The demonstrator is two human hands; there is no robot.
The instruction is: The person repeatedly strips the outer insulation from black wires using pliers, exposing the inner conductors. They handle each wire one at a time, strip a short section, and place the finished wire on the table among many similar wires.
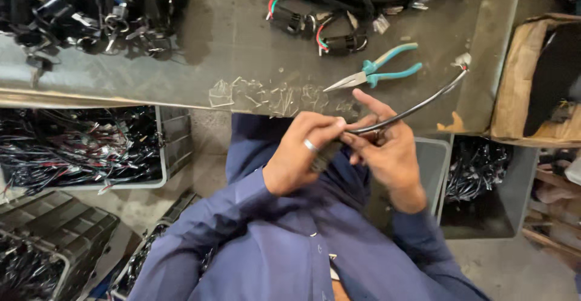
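Gripping a black cable (411,108) between my left hand (299,152) and right hand (387,149), both clenched on its near end above my lap, fitting there hidden by fingers, far tip blurred near teal pliers (378,71) on the metal bench (230,40).

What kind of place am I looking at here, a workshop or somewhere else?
Most likely a small wiring assembly workshop. Both hands hold a black cable over a metal workbench with teal-handled pliers lying on it, and bins of black wire bundles stand below.
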